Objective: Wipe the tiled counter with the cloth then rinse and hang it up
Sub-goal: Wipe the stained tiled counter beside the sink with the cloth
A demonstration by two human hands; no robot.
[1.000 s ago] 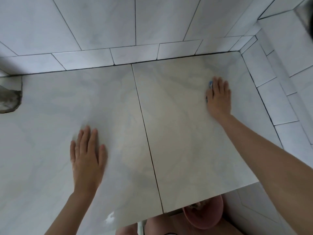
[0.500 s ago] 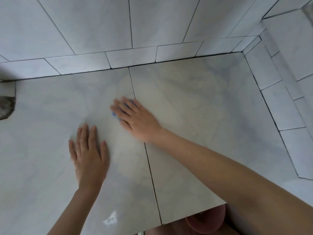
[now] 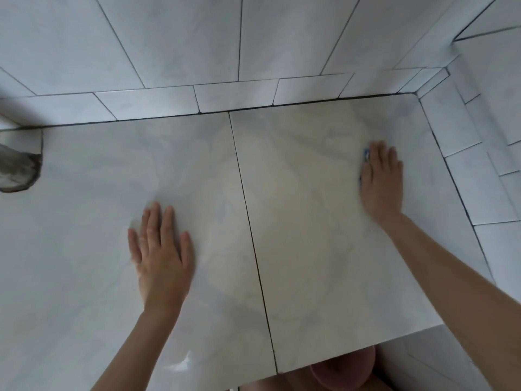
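Wiping stroke, head view: the right hand (image 3: 381, 177) presses flat on a small blue cloth (image 3: 366, 154) on the right tile of the pale grey marbled tiled counter (image 3: 310, 249), near the right-hand wall.
Change: half a second ago this hand was at the dark grout seam (image 3: 253, 249) in the middle; now it is back at the far right, where it also lay a second ago, so the pass runs side to side.
Meaning for the task: by my reading the wiping is still in hand; rinsing and hanging are not yet begun.
Right fingers: stretched out and close together, palm down, pinning the cloth to the tile rather than pinching it.
Cloth location: almost wholly hidden under the palm; only a blue edge shows at the hand's left side.
Left hand (image 3: 160, 258): flat on the left tile, fingers straight and slightly apart, holding nothing; it has stayed put as a brace.
Counter surface: large glossy tiles with faint cloudy veining, a bright wet-looking glint (image 3: 183, 362) near the front edge.
Walls: smooth white rectangular wall tiles (image 3: 169, 38) with thin dark joints, meeting in a corner at the right.
Left edge: a rough grey rounded opening (image 3: 17, 170), too cropped to identify.
Below the front edge: a pinkish round basin (image 3: 344, 371), partly seen.
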